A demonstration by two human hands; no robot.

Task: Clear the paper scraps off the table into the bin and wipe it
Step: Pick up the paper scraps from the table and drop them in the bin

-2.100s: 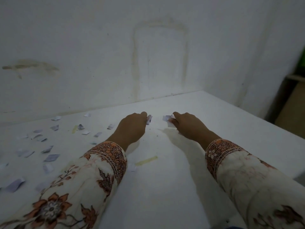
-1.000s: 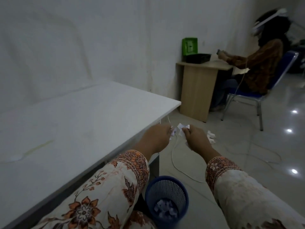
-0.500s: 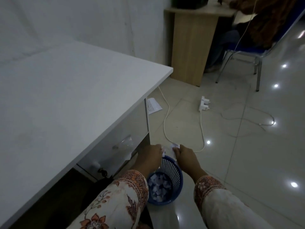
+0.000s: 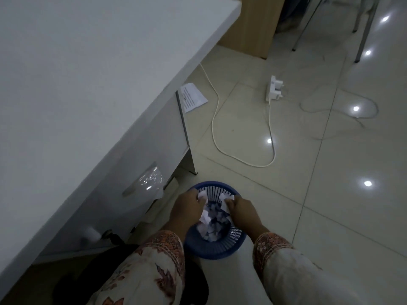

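Scraps going into bin
Left hand (image 4: pixel 187 205) & right hand (image 4: pixel 241 209) are hovering over blue bin (image 4: pixel 217 249) beside bench (image 4: pixel 88 84), fingers curling on paper scraps (image 4: pixel 226 200); more lying inside.

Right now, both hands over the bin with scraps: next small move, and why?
Probably open both hands and let go. The left hand and right hand each pinch white paper scraps directly above the mouth of the blue bin, which already holds scraps, so they should drop inside.
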